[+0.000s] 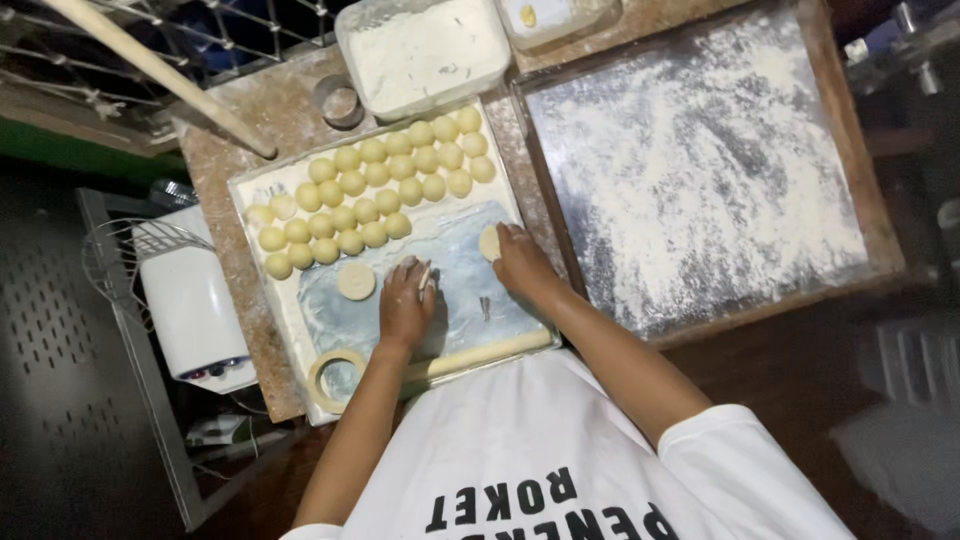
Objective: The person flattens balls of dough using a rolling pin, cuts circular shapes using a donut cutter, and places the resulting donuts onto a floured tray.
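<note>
A big wooden table [250, 110] fills the view, standing in a dim room with a net and a pole at the far edge. On its right side lies a wide metal sheet [700, 170] dusted with flour; on its left, a smaller floured tray [470, 300] carries rows of pale dough balls [375, 185], packed touching one another. Beyond the tray stands a tub of flour [425, 50], with a small metal ring [338, 100] beside it. The right hand [522, 265] rests on a flattened dough piece [490, 242] at the tray's middle, fingers spread loose over it, not clenched. The left hand [405, 305] curls around something small and pale, just beside 1 flat dough disc [356, 281]. The dough looks soft, light and easily dented; it is probably best lifted from underneath at the edges, flour keeping it from sticking.
</note>
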